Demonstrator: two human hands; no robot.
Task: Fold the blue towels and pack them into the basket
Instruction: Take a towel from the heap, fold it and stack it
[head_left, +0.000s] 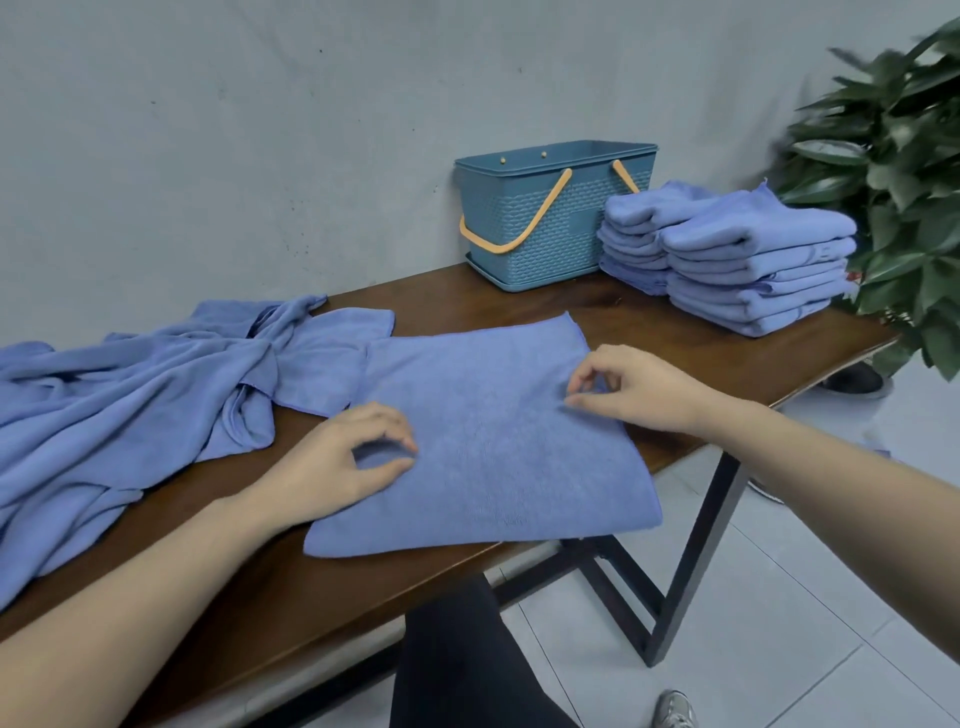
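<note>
On the table (675, 332), a half-folded towel (488, 431) is lying flat — left hand (343, 457) and right hand (623, 384) are each pinching its cloth. Next fold is wanting edges matched, then smoothing — basket (545, 218) is waiting behind.

I see both hands on a flat blue towel (483, 441) | left hand (337, 462) and right hand (639, 389) pinching it | surface (675, 332) holds basket (545, 218), folded stacks (748, 260), loose pile (130, 384)
</note>
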